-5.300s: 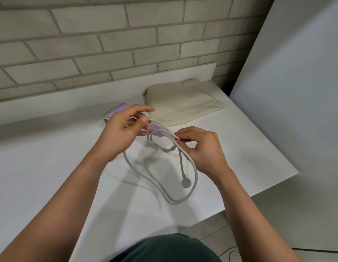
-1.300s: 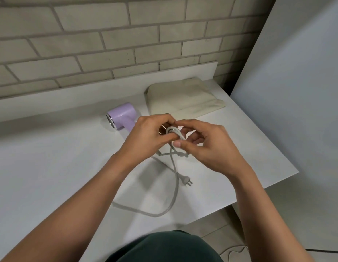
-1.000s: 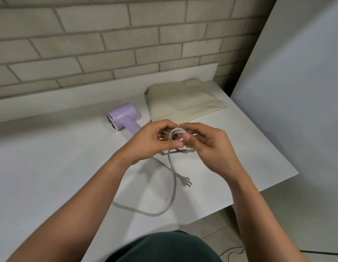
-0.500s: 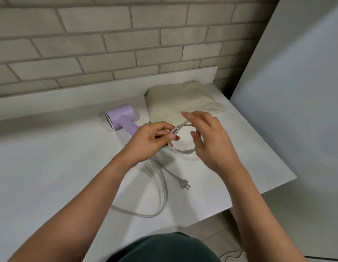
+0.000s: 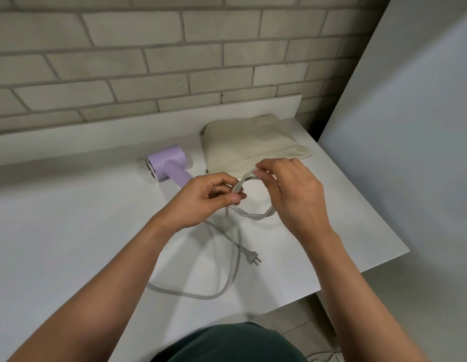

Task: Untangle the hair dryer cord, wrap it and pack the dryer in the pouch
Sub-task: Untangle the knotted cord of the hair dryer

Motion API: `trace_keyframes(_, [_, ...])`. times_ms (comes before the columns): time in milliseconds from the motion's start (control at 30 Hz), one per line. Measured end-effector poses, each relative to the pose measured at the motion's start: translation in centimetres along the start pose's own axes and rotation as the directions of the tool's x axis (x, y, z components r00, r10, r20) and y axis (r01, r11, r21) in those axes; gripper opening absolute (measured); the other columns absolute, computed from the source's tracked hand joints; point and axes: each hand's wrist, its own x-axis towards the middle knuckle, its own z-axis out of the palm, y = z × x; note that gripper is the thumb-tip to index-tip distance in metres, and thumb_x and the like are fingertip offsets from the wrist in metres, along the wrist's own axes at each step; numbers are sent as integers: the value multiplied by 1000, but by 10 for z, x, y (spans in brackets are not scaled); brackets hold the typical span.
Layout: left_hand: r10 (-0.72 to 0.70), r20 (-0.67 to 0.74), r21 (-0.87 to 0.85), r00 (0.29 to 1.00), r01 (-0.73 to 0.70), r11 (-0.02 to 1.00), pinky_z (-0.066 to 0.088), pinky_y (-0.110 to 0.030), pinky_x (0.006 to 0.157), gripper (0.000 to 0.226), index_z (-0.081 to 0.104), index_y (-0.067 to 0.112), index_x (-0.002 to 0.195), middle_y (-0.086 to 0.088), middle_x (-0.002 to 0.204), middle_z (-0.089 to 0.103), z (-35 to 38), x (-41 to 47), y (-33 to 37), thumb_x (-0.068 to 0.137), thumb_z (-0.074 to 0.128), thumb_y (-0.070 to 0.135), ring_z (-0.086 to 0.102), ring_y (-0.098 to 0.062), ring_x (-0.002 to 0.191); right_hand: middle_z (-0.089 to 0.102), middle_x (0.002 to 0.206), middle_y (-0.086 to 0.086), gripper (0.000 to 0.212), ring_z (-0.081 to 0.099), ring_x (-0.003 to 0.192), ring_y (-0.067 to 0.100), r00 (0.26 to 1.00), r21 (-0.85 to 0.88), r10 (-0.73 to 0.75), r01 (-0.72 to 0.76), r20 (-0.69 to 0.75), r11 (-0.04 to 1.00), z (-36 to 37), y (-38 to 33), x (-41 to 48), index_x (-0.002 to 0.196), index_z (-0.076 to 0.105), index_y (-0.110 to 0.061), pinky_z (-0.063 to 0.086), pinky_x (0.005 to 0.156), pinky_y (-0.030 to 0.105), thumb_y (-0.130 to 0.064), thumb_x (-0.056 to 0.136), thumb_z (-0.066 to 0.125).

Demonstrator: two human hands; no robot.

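Both our hands now grip the pale grey cord [image 5: 253, 216]: our left hand [image 5: 209, 198] pinches the gathered strands at thumb and forefinger, and our right hand [image 5: 295, 194], spread open a moment ago, has pinched the loop's top. We judge the wrapping to be mid-way, since a long tail and the two-pin plug [image 5: 253, 258] lie loose toward the near edge of the white worktop [image 5: 70, 231]. The lilac plastic hair dryer [image 5: 167, 165] rests near the far edge, beside the beige cloth pouch [image 5: 248, 145]
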Motion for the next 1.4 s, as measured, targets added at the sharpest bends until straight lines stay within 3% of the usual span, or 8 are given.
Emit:
trace_keyframes(133, [10, -38, 46, 999, -8, 999, 60, -39, 92, 10, 71, 12, 105, -5, 95, 79, 6, 0, -8, 96, 72, 13, 75, -26, 93, 73, 100, -7, 22, 68, 94, 15, 967, 284, 252, -230, -42, 931, -5, 2, 3, 112, 60, -18, 55, 75, 41, -38, 107, 52])
trace_keyframes(267, [59, -154, 115, 986, -41, 992, 60, -32, 80, 11, 75, 22, 105, -1, 86, 75, 9, 3, -8, 98, 69, 16, 70, -25, 86, 72, 100, -10, 16, 66, 92, 10, 947, 322, 319, -310, 24, 895, -10, 6, 6, 112, 60, -19, 54, 77, 37, -34, 106, 56])
trace_keyframes(400, [89, -207, 210, 974, -45, 977, 61, -39, 77, 14, 77, 28, 108, 5, 82, 73, 12, 3, -11, 97, 70, 23, 70, -15, 82, 63, 135, -1, 42, 55, 112, 27, 998, 42, 51, -52, 24, 998, -19, 14, 12, 140, 56, -17, 50, 92, 37, -9, 100, 59])
trace_keyframes(500, [119, -237, 270, 964, -53, 961, 58, -48, 79, 12, 76, 29, 106, 11, 79, 72, 15, 4, -8, 96, 71, 25, 69, -13, 81, 62, 137, -2, 54, 52, 104, 28, 963, -81, -208, 225, 172, 971, -23, 3, 17, 142, 59, -20, 53, 71, 38, -3, 91, 64])
trace_keyframes(600, [145, -257, 273, 956, -72, 959, 59, -46, 77, 10, 76, 26, 104, 12, 80, 72, 15, 4, -2, 94, 74, 23, 69, -11, 79, 66, 122, 1, 39, 55, 95, 27, 911, -125, -271, 322, 310, 939, -13, 2, 17, 129, 70, -22, 44, 57, 30, -15, 90, 74])
trace_keyframes(733, [148, -212, 287, 966, -83, 954, 60, -46, 77, 14, 76, 24, 105, 11, 87, 74, 14, 2, -3, 91, 77, 22, 69, -11, 86, 64, 87, 0, 19, 56, 75, 27, 926, -145, -270, 314, 263, 938, -4, 6, 23, 91, 81, -20, 41, 53, 30, -35, 91, 69])
trace_keyframes(967, [77, -197, 244, 977, -27, 969, 60, -48, 77, 8, 75, 24, 100, 12, 90, 73, 16, -3, -11, 93, 76, 27, 68, -15, 86, 69, 90, -6, 28, 66, 80, 19, 1000, -26, -14, 14, -20, 1000, -18, -7, 35, 101, 78, -27, 54, 57, 39, -48, 100, 59])
trace_keyframes(1400, [68, -160, 281, 985, -20, 959, 56, -38, 74, 17, 71, 30, 93, 16, 92, 75, 14, -7, -7, 104, 58, 29, 65, -15, 79, 73, 97, -6, 28, 67, 85, 17, 987, 115, 162, -158, -25, 981, -15, 9, 13, 107, 74, -21, 57, 71, 45, -44, 103, 59])
